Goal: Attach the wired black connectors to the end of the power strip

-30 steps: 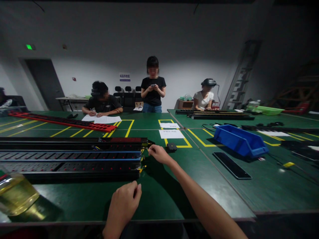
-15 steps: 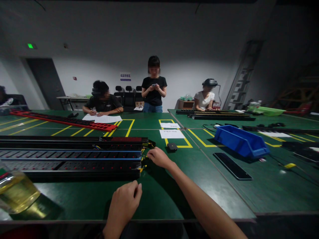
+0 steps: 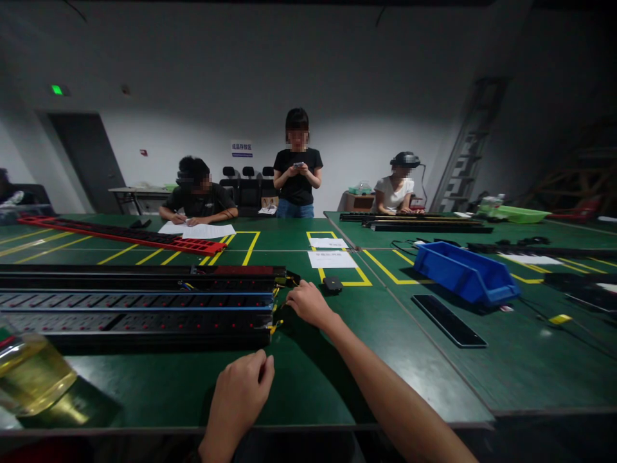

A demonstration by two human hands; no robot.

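Observation:
Long black power strips [image 3: 193, 321] with rows of sockets and red dots lie side by side on the left. Short wires with yellow parts [image 3: 276, 326] stick out of their right ends. My right hand [image 3: 311, 303] is at these ends, with thumb and fingers pinched together on what looks like a thin wire; the fingertips partly hide it. Nearer to me, my left hand [image 3: 241, 389] rests on the green table [image 3: 308, 379] in a loose fist, apart from the strips. Nothing shows in it, and its fingers are curled out of sight.
A small black block [image 3: 332, 285] sits beyond my right hand. Further right are a phone [image 3: 448, 320] and a blue bin [image 3: 465, 276]. A bottle of yellow liquid [image 3: 36, 373] stands front left. Behind are a red rack [image 3: 207, 247], paper sheets [image 3: 332, 259] and several people.
My right hand has shifted slightly right, away from the strip ends, its fingers still pinched. My left hand has stayed in place.

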